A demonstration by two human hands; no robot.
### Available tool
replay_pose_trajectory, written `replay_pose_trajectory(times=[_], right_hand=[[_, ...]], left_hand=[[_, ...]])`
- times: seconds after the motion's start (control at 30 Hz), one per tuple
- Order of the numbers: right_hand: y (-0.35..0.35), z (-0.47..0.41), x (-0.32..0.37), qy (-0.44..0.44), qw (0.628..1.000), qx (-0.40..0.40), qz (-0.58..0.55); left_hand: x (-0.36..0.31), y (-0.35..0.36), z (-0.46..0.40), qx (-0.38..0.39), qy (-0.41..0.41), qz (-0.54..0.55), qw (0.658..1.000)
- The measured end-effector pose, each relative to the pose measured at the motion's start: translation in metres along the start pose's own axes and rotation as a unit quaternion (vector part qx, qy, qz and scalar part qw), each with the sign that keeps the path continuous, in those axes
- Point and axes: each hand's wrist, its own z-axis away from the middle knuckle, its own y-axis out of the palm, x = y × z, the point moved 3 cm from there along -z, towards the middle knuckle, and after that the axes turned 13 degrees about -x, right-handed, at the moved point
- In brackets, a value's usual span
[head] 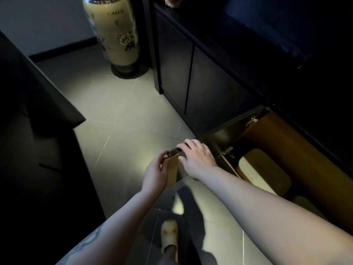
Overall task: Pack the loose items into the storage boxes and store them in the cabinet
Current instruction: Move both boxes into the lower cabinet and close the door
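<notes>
A dark cabinet (210, 96) runs along the right. One of its doors (225, 131) stands swung out toward me, showing a tan wooden inside. A cream storage box with a rounded lid (261, 171) sits inside the cabinet, and a second pale box (303, 203) shows just below it, partly hidden by my right forearm. My right hand (196, 157) lies on the top outer corner of the door, fingers curled over its edge. My left hand (155, 173) touches the same corner from the left, thumb and fingers pinching the edge.
A tall cream floral vase (114, 33) stands on the tiled floor (118, 111) at the cabinet's far end. A dark piece of furniture (38, 111) fills the left side. My slippered foot (169, 234) is on the floor below the hands.
</notes>
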Motion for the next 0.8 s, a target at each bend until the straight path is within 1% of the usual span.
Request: replay_pose_trajectory(times=[0.1, 0.27, 0.33, 0.4, 0.5, 0.57, 0.7, 0.8], right_hand=[[-0.007, 0.030, -0.012, -0.018, 0.999, -0.042, -0.006], [-0.018, 0.121, -0.057, -0.010, 0.996, -0.084, -0.027], [-0.021, 0.168, -0.088, 0.015, 0.995, -0.090, -0.042], [-0.028, 0.208, -0.124, 0.058, 0.992, -0.099, -0.059], [-0.042, 0.252, -0.177, 0.115, 0.986, -0.102, -0.069], [-0.051, 0.274, -0.212, 0.137, 0.985, -0.095, -0.045], [-0.070, 0.298, -0.267, 0.158, 0.982, -0.106, 0.009], [-0.082, 0.297, -0.284, 0.102, 0.987, -0.088, 0.087]], left_hand=[[0.003, 0.008, 0.031, 0.026, -0.013, 0.004, 1.000], [-0.015, 0.044, 0.115, 0.162, 0.025, 0.036, 0.986], [-0.025, 0.070, 0.154, 0.209, 0.027, 0.045, 0.977], [-0.040, 0.100, 0.188, 0.261, 0.032, 0.059, 0.963], [-0.066, 0.148, 0.227, 0.346, 0.074, 0.055, 0.934], [-0.083, 0.182, 0.244, 0.368, 0.102, 0.023, 0.924], [-0.117, 0.242, 0.264, 0.407, 0.091, -0.017, 0.909], [-0.138, 0.269, 0.269, 0.438, 0.104, 0.001, 0.893]])
